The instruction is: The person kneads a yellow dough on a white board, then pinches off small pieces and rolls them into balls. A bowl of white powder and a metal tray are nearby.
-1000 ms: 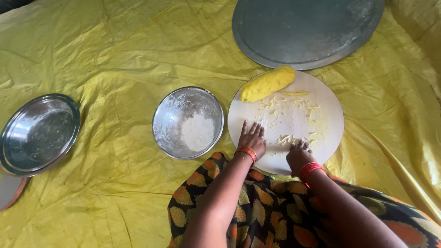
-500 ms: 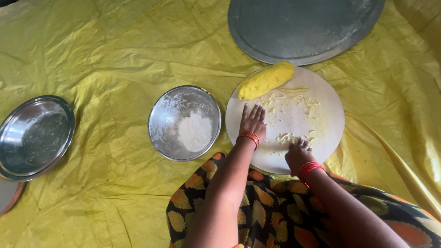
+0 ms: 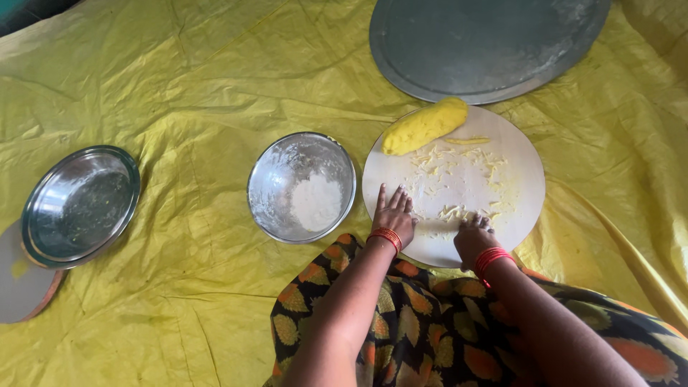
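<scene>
A round white board (image 3: 516, 165) lies on the yellow sheet in front of me. A log of yellow dough (image 3: 423, 126) rests at its far left edge, and yellow dough shreds (image 3: 459, 175) are scattered over its middle. My left hand (image 3: 393, 213) lies flat, fingers spread, on the board's near left part. My right hand (image 3: 474, 236) presses on the board's near edge with curled fingers beside a small heap of shreds; whether it grips any is hidden. Both wrists wear red bangles.
A steel bowl (image 3: 301, 186) with white flour stands left of the board. A steel plate (image 3: 79, 204) rests on a round board (image 3: 18, 287) at far left. A large grey round tray (image 3: 487, 43) lies beyond. A patterned cloth (image 3: 430, 330) covers my lap.
My left hand has slid forward onto the board with fingers spread. The right hand has stayed at the near edge. The view shifted slightly.
</scene>
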